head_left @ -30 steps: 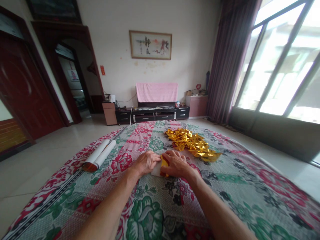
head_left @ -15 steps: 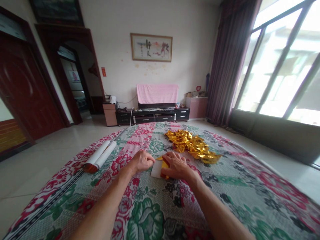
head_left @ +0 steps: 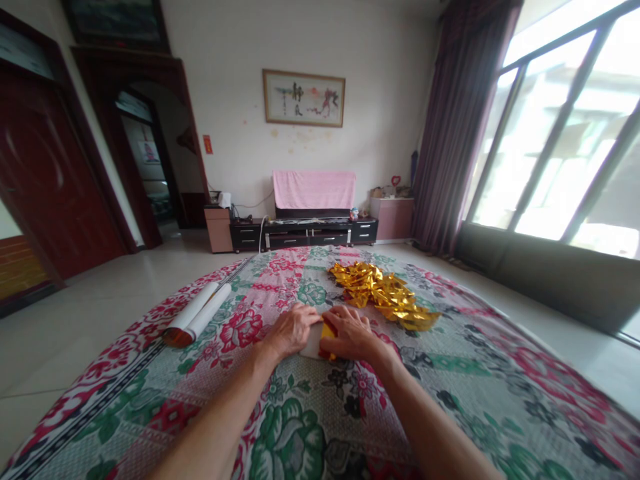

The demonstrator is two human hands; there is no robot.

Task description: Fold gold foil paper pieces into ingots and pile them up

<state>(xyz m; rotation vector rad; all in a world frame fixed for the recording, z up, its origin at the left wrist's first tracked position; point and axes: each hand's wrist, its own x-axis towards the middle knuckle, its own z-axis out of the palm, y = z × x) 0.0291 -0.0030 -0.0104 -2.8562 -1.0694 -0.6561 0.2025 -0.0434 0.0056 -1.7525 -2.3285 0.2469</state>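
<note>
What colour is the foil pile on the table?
Shiny gold; the foil pile shows best in the head view, the only one.

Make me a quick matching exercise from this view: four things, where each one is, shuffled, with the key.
1. gold foil pile
2. white rolls
3. small gold sheet
4. pink cloth

A. draped above the black cabinet
B. on the floral cover, left of the left hand
C. partly under the right hand
D. on the floral cover, beyond the right hand

Pairs: 1-D, 2-B, 3-C, 4-A
</note>
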